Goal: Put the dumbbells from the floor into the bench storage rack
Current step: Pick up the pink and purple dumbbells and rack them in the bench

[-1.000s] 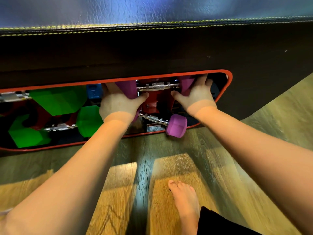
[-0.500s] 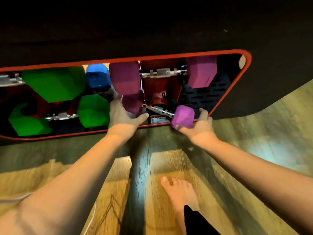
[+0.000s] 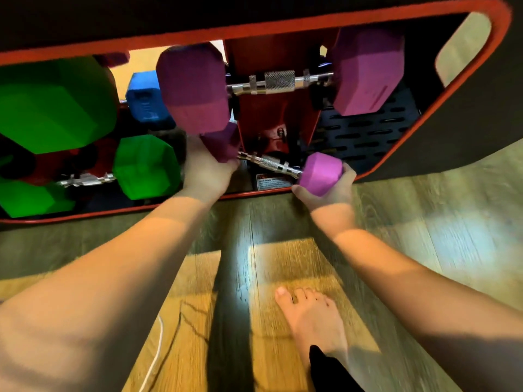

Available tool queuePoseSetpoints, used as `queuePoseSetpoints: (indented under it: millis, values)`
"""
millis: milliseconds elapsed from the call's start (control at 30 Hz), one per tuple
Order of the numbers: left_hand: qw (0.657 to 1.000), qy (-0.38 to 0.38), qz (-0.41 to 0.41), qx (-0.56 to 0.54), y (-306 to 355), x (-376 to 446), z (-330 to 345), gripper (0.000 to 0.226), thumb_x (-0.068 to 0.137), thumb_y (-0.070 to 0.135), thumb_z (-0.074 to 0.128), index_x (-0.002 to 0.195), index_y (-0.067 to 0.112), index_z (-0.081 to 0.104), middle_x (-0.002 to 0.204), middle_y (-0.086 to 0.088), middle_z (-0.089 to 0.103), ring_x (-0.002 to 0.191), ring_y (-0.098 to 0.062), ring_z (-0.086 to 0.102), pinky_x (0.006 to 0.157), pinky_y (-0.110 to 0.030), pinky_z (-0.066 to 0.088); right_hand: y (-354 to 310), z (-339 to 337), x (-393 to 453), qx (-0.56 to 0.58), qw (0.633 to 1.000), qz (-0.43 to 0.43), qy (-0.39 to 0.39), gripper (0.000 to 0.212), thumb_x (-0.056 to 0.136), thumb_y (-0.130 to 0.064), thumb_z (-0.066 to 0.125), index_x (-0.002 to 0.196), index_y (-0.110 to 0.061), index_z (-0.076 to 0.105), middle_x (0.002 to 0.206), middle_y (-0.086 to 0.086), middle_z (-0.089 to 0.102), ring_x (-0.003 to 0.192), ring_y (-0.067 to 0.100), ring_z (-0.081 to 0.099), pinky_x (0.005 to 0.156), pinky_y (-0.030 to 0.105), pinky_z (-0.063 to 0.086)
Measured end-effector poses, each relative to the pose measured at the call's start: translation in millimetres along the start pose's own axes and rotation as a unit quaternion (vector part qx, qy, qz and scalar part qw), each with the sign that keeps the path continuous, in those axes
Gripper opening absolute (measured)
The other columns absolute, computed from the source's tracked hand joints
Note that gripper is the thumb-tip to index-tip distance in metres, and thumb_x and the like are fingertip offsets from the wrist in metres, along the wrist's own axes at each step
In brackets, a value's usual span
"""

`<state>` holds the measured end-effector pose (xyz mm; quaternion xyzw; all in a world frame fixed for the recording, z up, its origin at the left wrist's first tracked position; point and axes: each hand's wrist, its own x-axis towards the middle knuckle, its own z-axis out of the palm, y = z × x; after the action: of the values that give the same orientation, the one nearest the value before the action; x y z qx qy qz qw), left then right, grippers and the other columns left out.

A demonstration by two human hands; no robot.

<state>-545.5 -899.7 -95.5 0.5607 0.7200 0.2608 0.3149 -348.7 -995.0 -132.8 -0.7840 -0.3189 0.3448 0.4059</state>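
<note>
A red-rimmed storage rack opens in the side of the black bench. An upper purple dumbbell lies across its top slot, chrome handle level. Below it a lower purple dumbbell sits tilted, its right head sticking out over the rack's bottom rim. My left hand grips that dumbbell's left head from below. My right hand cups its right head, fingers curled round it.
Green dumbbells fill the rack's left side, with a blue one behind them. A bare foot stands on the wooden floor below my arms. A thin white cord lies on the floor at lower left.
Both hands left the upper purple dumbbell in its slot and dropped to the lower one, now gripping its two heads. The view has moved closer to the rack.
</note>
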Motion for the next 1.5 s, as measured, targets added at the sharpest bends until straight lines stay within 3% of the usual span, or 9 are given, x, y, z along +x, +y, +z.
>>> queuePoseSetpoints:
  millis: [167,400,567,667,733,800,900,1133,1500]
  values:
    - [1.0,-0.002,-0.002,-0.003,-1.6,5.7,0.6,0.067,0.07,0.02,0.084,0.125,0.012,0.046,0.121,-0.003,0.061,0.11,-0.018,0.058,0.091,-0.02,0.04,3.5,0.1,0.0,0.045,0.999,-0.005,-0.011,0.096,0.069,-0.019,0.088,0.142,-0.021,0.025,0.129,0.007,0.047,0.112,0.023,0.053,0.092,0.034,0.049]
    - [1.0,-0.027,-0.013,-0.004,-2.0,12.4,-2.6,0.067,0.07,0.02,0.085,0.126,0.013,0.049,0.11,0.003,0.061,0.099,-0.014,0.058,0.081,-0.014,0.039,-0.1,0.5,8.8,0.031,0.998,-0.043,0.029,0.1,0.063,-0.023,0.09,0.143,-0.019,0.03,0.131,0.008,0.045,0.115,0.021,0.048,0.102,0.037,0.044]
    - [0.999,-0.007,-0.035,-0.014,-11.7,2.6,5.5,0.07,0.065,0.039,0.086,0.121,0.013,0.052,0.116,-0.001,0.066,0.106,-0.019,0.063,0.098,-0.032,0.048,-20.4,-13.6,37.0,0.003,0.994,-0.11,0.028,0.099,0.06,-0.036,0.084,0.144,-0.014,0.036,0.13,0.008,0.052,0.117,0.019,0.052,0.106,0.028,0.041]
    - [0.999,0.02,-0.03,0.005,-3.8,-4.6,8.3,0.074,0.061,0.054,0.081,0.113,0.011,0.051,0.113,-0.007,0.065,0.104,-0.026,0.063,0.095,-0.039,0.05,-25.1,-20.2,51.6,-0.025,0.994,-0.11,-0.005,0.087,0.067,-0.029,0.078,0.141,-0.011,0.036,0.122,0.004,0.056,0.11,0.019,0.059,0.089,0.008,0.043]
    - [0.998,0.043,-0.021,0.046,4.9,-10.9,8.7,0.082,0.059,0.064,0.072,0.116,0.01,0.047,0.115,-0.013,0.06,0.107,-0.034,0.061,0.093,-0.046,0.05,-27.6,-22.8,56.2,-0.082,0.99,-0.114,-0.026,0.088,0.073,-0.027,0.079,0.145,-0.013,0.029,0.13,0.01,0.052,0.115,0.025,0.057,0.093,0.015,0.042]
    - [0.993,0.02,-0.012,0.119,14.7,-20.4,10.4,0.083,0.07,0.061,0.069,0.13,0.013,0.038,0.125,-0.016,0.051,0.114,-0.041,0.055,0.095,-0.05,0.047,-33.9,-20.2,54.5,-0.156,0.98,-0.114,-0.045,0.104,0.071,-0.036,0.083,0.149,-0.013,0.019,0.137,0.017,0.04,0.122,0.037,0.049,0.107,0.038,0.039]
    - [0.971,-0.014,0.001,0.237,31.6,-27.5,16.0,0.099,0.07,0.061,0.074,0.143,0.016,0.026,0.137,-0.016,0.037,0.121,-0.04,0.049,0.092,-0.047,0.047,-42.3,-11.4,48.8,-0.254,0.962,-0.091,-0.04,0.119,0.066,-0.046,0.086,0.151,-0.015,0.009,0.14,0.021,0.029,0.121,0.052,0.043,0.106,0.054,0.035]
    - [0.961,-0.01,0.003,0.276,24.8,-16.9,24.2,0.096,0.07,0.048,0.079,0.143,0.017,0.024,0.14,-0.017,0.029,0.119,-0.041,0.048,0.086,-0.046,0.047,-39.4,-8.4,48.3,-0.271,0.957,-0.101,-0.022,0.111,0.066,-0.042,0.087,0.148,-0.024,0.014,0.136,0.018,0.031,0.112,0.053,0.048,0.098,0.054,0.041]
    - [0.962,-0.01,0.008,0.272,22.2,-10.6,24.1,0.098,0.068,0.048,0.081,0.142,0.015,0.025,0.142,-0.019,0.029,0.12,-0.046,0.047,0.09,-0.049,0.046,-42.6,-5.8,45.2,-0.264,0.961,-0.08,-0.018,0.109,0.071,-0.036,0.086,0.15,-0.027,0.012,0.138,0.018,0.027,0.113,0.053,0.046,0.098,0.056,0.041]
